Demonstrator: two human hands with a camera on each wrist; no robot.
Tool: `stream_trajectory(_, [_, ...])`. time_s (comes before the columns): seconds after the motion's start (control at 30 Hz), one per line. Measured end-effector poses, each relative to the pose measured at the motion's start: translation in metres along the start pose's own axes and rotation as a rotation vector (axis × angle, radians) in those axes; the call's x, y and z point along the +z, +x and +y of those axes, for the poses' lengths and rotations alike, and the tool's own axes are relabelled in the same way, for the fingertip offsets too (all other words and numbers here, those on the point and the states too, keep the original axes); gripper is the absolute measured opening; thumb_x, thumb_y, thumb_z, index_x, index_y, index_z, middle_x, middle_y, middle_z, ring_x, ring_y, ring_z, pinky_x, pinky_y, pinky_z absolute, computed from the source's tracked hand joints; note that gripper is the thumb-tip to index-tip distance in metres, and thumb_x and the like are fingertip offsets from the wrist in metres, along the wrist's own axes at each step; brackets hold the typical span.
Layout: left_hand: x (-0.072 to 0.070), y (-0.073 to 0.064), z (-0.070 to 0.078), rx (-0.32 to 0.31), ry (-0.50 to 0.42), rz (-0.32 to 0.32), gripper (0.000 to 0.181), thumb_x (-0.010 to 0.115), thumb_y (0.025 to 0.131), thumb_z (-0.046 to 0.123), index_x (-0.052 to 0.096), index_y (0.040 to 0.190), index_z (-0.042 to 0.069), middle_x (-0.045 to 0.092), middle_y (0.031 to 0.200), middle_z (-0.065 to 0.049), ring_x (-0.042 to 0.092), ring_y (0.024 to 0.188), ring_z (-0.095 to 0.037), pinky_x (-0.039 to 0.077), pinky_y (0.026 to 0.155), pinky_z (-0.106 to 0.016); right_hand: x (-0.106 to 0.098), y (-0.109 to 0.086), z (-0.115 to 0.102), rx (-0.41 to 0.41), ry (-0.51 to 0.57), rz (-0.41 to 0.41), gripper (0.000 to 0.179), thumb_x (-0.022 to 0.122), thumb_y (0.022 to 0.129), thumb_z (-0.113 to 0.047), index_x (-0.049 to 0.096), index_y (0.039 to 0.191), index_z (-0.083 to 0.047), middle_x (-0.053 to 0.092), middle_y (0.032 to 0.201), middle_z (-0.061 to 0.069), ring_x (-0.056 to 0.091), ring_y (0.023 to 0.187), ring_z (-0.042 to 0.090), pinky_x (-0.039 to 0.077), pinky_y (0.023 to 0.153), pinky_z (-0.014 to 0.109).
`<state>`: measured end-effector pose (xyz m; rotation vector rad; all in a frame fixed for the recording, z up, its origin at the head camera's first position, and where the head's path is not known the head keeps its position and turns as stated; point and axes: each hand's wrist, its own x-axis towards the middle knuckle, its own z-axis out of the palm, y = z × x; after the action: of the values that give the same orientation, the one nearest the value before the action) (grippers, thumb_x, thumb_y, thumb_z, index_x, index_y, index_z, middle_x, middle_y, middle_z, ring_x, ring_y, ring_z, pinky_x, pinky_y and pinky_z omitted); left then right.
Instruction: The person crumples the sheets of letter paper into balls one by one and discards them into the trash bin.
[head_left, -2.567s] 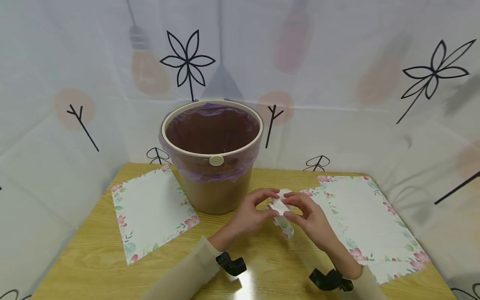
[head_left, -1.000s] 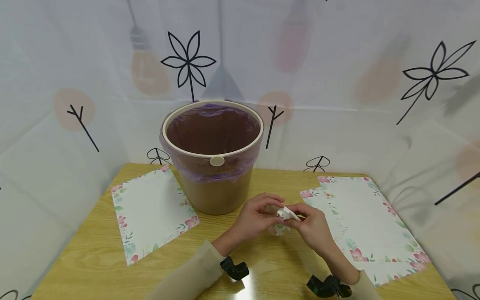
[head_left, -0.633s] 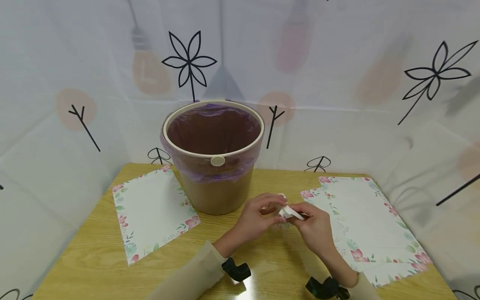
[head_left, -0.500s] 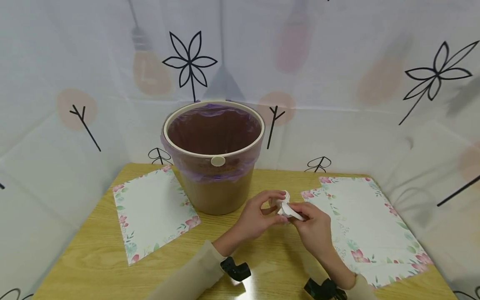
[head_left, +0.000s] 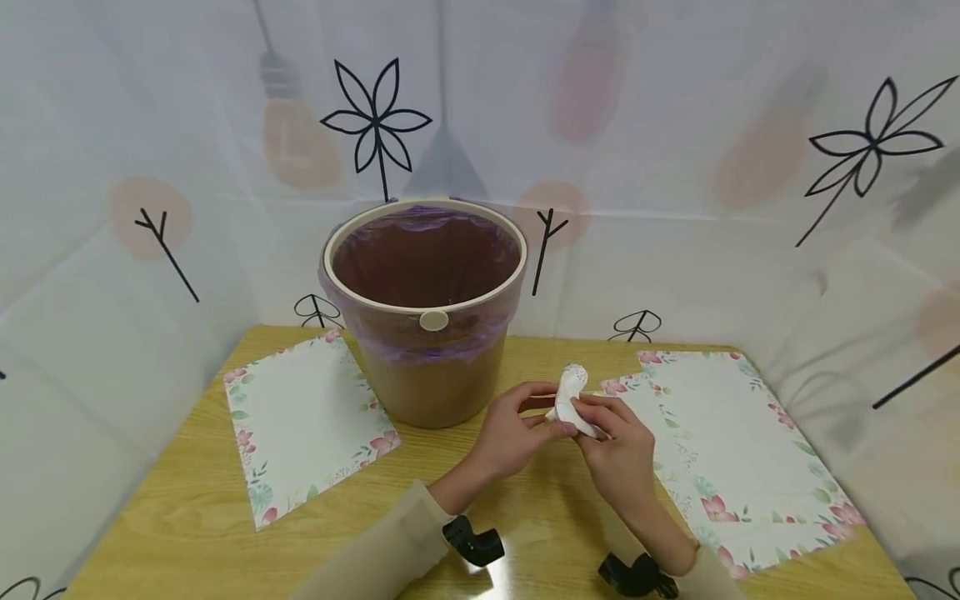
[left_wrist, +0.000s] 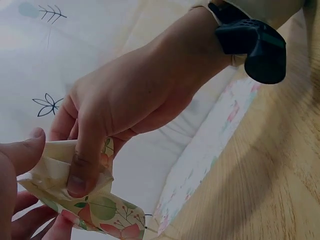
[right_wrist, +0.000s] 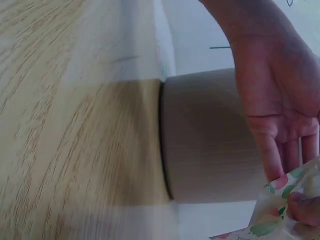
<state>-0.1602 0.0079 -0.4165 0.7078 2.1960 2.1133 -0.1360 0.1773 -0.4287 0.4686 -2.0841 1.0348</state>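
A folded, crumpled sheet of floral paper (head_left: 570, 393) is held between my hands, its rounded end sticking up above the fingers in the head view. My left hand (head_left: 504, 437) pinches its left side with thumb and fingers. On the other side, my right hand (head_left: 621, 457) grips the lower part, thumb pressed on the paper. The left wrist view shows the paper (left_wrist: 107, 210) bent over, with pink flowers and green leaves on its outside. Only part of the paper (right_wrist: 270, 215) appears at the lower right of the right wrist view.
Behind my left hand stands a beige bin (head_left: 442, 392) lined with a purple bag (head_left: 472, 346). A flat floral sheet (head_left: 307, 433) lies left of it; overlapping floral sheets (head_left: 727, 433) lie on the right. The wooden table (head_left: 187, 517) meets a patterned cloth backdrop (head_left: 675, 275).
The paper hung down below my hands at first; it is now turned and bunched, with its end raised upward. Both hands stay close together and have shifted only slightly.
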Motion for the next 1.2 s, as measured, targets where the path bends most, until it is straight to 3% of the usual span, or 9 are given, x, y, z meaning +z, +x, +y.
stream_trajectory(0.13, [-0.001, -0.001, 0.003, 0.017, 0.006, 0.016, 0.045, 0.079, 0.088, 0.018, 0.065, 0.129, 0.006, 0.062, 0.129, -0.005, 0.061, 0.116, -0.020, 0.054, 0.087, -0.028, -0.002, 0.001, 0.000, -0.010, 0.065, -0.059, 0.043, 0.084, 0.067, 0.015, 0.075, 0.107, 0.003, 0.069, 0.106, 0.013, 0.066, 0.096, 0.026, 0.048, 0.079, 0.008])
stream_trajectory(0.27, [-0.005, 0.000, 0.000, 0.035, 0.054, 0.020, 0.045, 0.075, 0.091, 0.017, 0.064, 0.132, 0.004, 0.063, 0.131, -0.005, 0.059, 0.119, -0.018, 0.052, 0.091, -0.030, -0.008, 0.005, -0.001, 0.011, 0.166, -0.181, 0.046, 0.080, 0.074, 0.014, 0.071, 0.118, 0.003, 0.063, 0.120, 0.014, 0.061, 0.109, 0.019, 0.050, 0.086, 0.018])
stream_trajectory(0.43, [-0.011, 0.001, 0.000, 0.054, 0.050, -0.042, 0.046, 0.072, 0.093, 0.015, 0.060, 0.136, 0.003, 0.061, 0.135, -0.006, 0.057, 0.123, -0.017, 0.052, 0.092, -0.030, -0.014, 0.009, -0.001, 0.092, 0.210, -0.275, 0.042, 0.076, 0.081, 0.011, 0.069, 0.121, 0.001, 0.057, 0.126, 0.013, 0.056, 0.113, 0.012, 0.055, 0.082, 0.033])
stream_trajectory(0.57, [-0.011, 0.002, -0.001, 0.068, 0.016, -0.058, 0.045, 0.073, 0.092, 0.009, 0.060, 0.134, 0.001, 0.059, 0.127, -0.008, 0.056, 0.116, -0.019, 0.053, 0.090, -0.029, -0.015, 0.009, 0.003, 0.176, 0.217, -0.285, 0.043, 0.077, 0.081, 0.007, 0.068, 0.122, -0.002, 0.054, 0.126, 0.009, 0.054, 0.112, 0.008, 0.056, 0.081, 0.037])
stream_trajectory(0.7, [-0.009, 0.000, -0.002, 0.067, 0.005, -0.040, 0.044, 0.074, 0.089, 0.004, 0.062, 0.131, 0.000, 0.058, 0.111, -0.008, 0.056, 0.105, -0.016, 0.054, 0.088, -0.029, -0.014, 0.008, 0.003, 0.226, 0.219, -0.281, 0.055, 0.080, 0.078, 0.006, 0.063, 0.129, -0.002, 0.051, 0.126, 0.009, 0.056, 0.109, 0.014, 0.056, 0.080, 0.035])
stream_trajectory(1.0, [0.000, -0.002, -0.001, 0.073, -0.057, 0.042, 0.032, 0.071, 0.089, -0.003, 0.070, 0.121, -0.001, 0.065, 0.109, -0.012, 0.062, 0.100, -0.020, 0.055, 0.084, -0.029, -0.010, 0.010, -0.004, 0.239, 0.184, -0.234, 0.067, 0.080, 0.076, 0.006, 0.055, 0.139, 0.003, 0.040, 0.137, 0.020, 0.052, 0.117, 0.034, 0.055, 0.079, 0.040])
stream_trajectory(1.2, [0.002, -0.002, -0.002, 0.065, -0.050, 0.083, 0.026, 0.070, 0.090, -0.003, 0.073, 0.115, 0.001, 0.067, 0.105, -0.010, 0.064, 0.098, -0.017, 0.056, 0.082, -0.027, -0.008, 0.012, -0.005, 0.255, 0.202, -0.241, 0.068, 0.081, 0.076, 0.004, 0.055, 0.139, 0.003, 0.048, 0.139, 0.020, 0.051, 0.123, 0.037, 0.054, 0.081, 0.042])
